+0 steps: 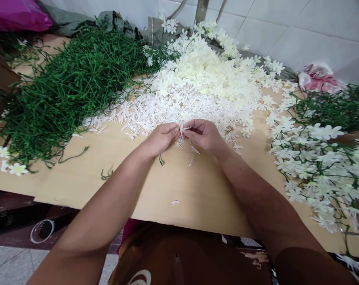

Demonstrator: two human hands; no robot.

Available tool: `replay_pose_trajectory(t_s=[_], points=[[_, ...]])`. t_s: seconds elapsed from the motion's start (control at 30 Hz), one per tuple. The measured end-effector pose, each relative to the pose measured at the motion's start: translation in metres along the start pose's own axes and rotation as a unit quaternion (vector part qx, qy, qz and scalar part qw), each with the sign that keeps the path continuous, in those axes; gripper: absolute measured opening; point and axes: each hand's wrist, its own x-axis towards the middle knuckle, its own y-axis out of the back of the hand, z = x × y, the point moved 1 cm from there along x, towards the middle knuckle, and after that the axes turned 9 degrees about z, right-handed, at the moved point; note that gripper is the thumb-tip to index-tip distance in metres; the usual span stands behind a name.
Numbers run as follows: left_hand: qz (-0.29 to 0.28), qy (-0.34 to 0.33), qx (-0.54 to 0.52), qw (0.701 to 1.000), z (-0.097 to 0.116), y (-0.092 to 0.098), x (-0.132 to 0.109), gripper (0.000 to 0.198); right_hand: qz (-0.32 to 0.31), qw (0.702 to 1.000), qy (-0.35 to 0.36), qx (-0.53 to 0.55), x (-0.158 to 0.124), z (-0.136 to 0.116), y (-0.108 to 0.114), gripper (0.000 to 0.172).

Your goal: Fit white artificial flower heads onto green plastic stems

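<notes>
My left hand (162,139) is closed in a pinch on a green plastic flower stem (161,160), whose lower end shows below the palm. Close against it, my right hand (205,136) pinches a thin white stamen piece (186,128) at the stem's tip. The fingertips of both hands nearly touch. Just beyond them spreads a heap of white stamen pieces (164,109), and a few loose ones lie on the board beneath my hands. Behind that heap rises a pile of cream-white artificial blossoms (209,73).
A big tangle of green stems (78,87) covers the left side. Stems with white flowers (312,158) lie at right, beside more green stems (336,109). Cardboard (179,184) covers the table. A tiled wall (316,31) stands behind; a magenta bag (17,16) sits far left.
</notes>
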Motion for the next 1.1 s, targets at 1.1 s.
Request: replay_pose_trajectory(t_s=[1.1], points=[[-0.07, -0.001, -0.104, 0.992, 0.0041, -0.0008, -0.0027, 0.046, -0.043, 0.985, -0.106, 0.132, 0.0047, 0.0075, 0.0033, 0.036]])
